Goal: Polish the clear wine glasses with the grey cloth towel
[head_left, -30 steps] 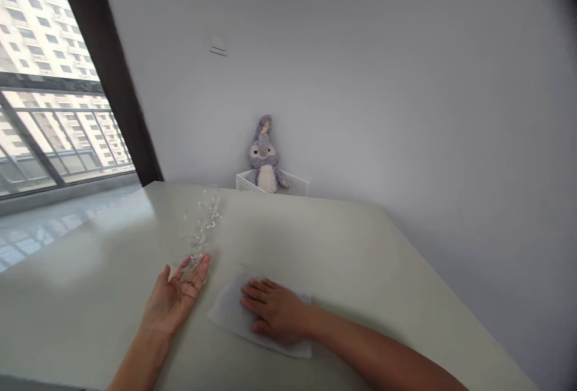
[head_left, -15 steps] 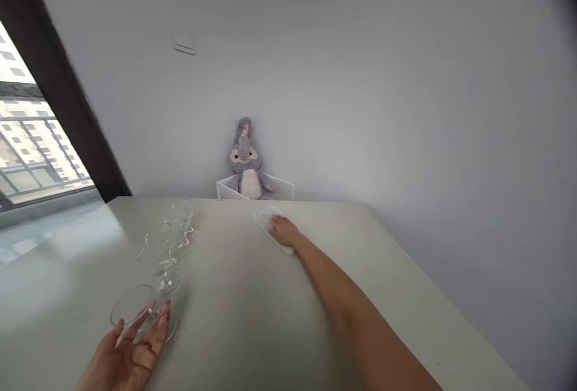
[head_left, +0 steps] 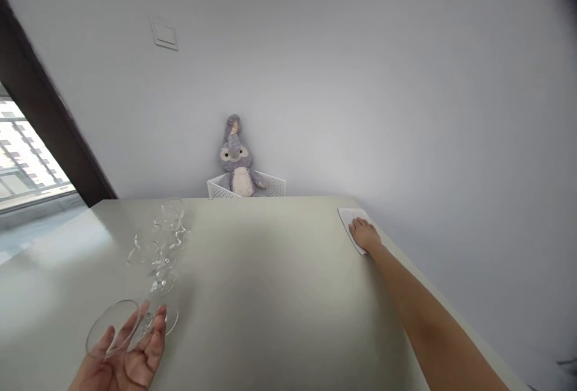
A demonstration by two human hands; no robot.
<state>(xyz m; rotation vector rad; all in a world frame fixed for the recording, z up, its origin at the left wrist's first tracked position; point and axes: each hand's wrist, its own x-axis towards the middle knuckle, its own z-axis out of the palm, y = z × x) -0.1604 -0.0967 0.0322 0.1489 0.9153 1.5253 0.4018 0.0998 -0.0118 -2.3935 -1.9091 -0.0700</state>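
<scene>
Head view, left hand (head_left: pixel 128 356): yours is palm up, fingers loosely curled at the near glass (head_left: pixel 146 321); whether you grip it is unclear.
Right hand (head_left: pixel 365 235): open, your palm down on the cloth (head_left: pixel 348 217).
Cloth: on the table (head_left: pixel 270 295), near its far right corner.
Other glasses (head_left: pixel 163 262): beyond your left hand.

A left hand (head_left: pixel 130 352), palm up, cups a clear stemmed glass (head_left: pixel 112 330) beside more clear glassware (head_left: pixel 164 247) on a pale desk (head_left: pixel 252 295). The right hand (head_left: pixel 364 234) presses a white cloth (head_left: pixel 354 223) flat near the far right corner. Behind, a grey plush toy (head_left: pixel 237 160) sits in a white basket (head_left: pixel 274 187).
</scene>
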